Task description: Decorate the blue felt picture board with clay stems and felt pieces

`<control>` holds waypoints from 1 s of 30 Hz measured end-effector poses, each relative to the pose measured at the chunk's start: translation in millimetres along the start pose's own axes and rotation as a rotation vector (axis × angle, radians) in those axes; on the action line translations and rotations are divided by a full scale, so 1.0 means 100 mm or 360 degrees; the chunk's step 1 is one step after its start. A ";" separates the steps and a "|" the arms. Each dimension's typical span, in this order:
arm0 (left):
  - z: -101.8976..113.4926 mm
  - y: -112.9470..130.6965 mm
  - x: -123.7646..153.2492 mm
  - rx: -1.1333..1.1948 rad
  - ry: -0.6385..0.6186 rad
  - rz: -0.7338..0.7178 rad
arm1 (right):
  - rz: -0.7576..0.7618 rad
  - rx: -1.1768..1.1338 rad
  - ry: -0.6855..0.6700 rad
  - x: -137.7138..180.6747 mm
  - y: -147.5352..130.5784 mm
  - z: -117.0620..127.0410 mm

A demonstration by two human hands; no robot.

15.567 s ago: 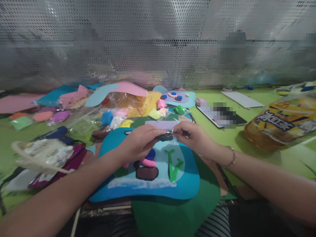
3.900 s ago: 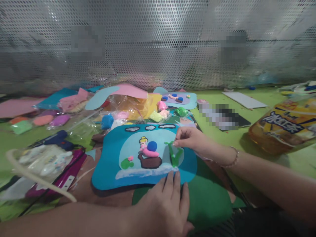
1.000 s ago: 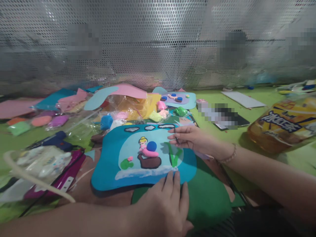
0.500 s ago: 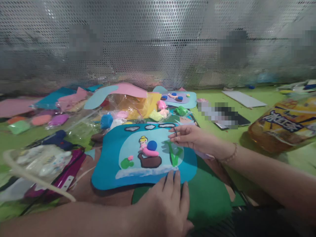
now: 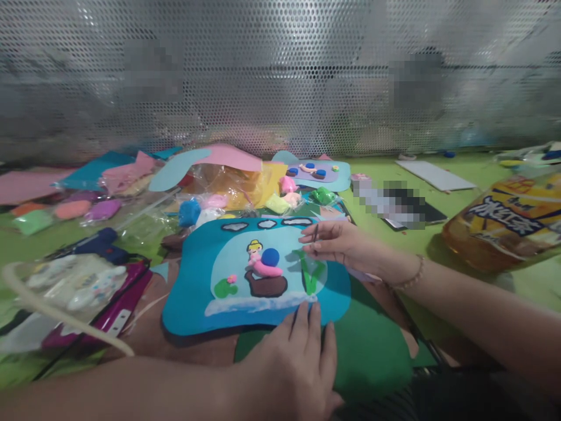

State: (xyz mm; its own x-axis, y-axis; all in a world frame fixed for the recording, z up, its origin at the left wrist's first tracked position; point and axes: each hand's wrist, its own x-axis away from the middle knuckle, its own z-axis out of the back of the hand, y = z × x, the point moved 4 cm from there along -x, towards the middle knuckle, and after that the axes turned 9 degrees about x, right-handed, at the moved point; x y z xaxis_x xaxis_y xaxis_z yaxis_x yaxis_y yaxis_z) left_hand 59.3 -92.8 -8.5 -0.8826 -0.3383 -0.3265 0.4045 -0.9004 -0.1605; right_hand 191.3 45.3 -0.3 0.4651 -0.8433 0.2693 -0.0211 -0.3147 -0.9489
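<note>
A blue sheet with wavy edges (image 5: 188, 304) carries a picture in modelling clay. On it are a pink snail (image 5: 267, 270) with a blue ball shell and yellow hat, a brown boat outlined in black (image 5: 268, 286), green stems (image 5: 312, 278), a green leaf with a pink flower (image 5: 225, 286) and black-rimmed clouds (image 5: 267, 224). My left hand (image 5: 295, 356) lies with fingers stretched over the sheet's lower edge. Above the stems, my right hand (image 5: 337, 242) pinches what looks like a thin dark strand, partly hidden by the fingers.
A green sheet (image 5: 368, 356) lies under the blue one. Bagged clay lumps (image 5: 188, 214), a glue gun (image 5: 103, 244), a magenta case (image 5: 127, 304) and a pale hose (image 5: 65, 321) crowd the left. At right stands a bottle (image 5: 495, 222); a perforated metal panel (image 5: 280, 76) rises behind.
Both hands stay almost in place. The dark strand at my right fingertips has shifted slightly to the right; the clay picture looks the same.
</note>
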 end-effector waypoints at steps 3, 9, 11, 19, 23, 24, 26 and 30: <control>0.01 0.00 0.00 -0.0013 -0.0007 -0.0021 | -0.0020 0.0004 -0.0039 0.00 0.01 -0.01; 0.01 0.01 0.01 -0.0007 0.0007 0.0005 | 0.0004 0.0021 0.0102 -0.01 0.05 0.05; 0.00 0.00 0.01 -0.0012 -0.0001 0.0001 | 0.0028 0.0042 0.0115 -0.02 0.05 0.05; 0.00 0.00 0.00 -0.0017 -0.0020 -0.0017 | 0.0086 0.0041 -0.0082 0.00 0.01 -0.03; -0.01 0.00 0.01 0.0002 0.0006 0.0004 | 0.0061 -0.0035 -0.0174 0.01 0.02 -0.03; -0.01 0.01 0.01 0.0001 0.0002 -0.0003 | 0.0058 -0.0043 -0.0193 0.01 0.02 -0.03; -0.03 0.01 0.02 -0.0001 -0.0021 -0.0013 | 0.0052 -0.0044 -0.0225 0.01 0.03 -0.03; -0.03 0.01 0.02 -0.0007 -0.0059 -0.0007 | 0.0045 -0.0010 -0.0225 0.00 0.04 -0.02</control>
State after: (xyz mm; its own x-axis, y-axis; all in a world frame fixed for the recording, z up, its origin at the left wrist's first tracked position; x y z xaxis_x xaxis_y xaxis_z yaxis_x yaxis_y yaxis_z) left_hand 58.3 -93.2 -12.6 -0.8925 -0.3444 -0.2914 0.4017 -0.9006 -0.1659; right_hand 189.4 43.0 -3.6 0.5842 -0.7822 0.2163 -0.0414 -0.2949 -0.9546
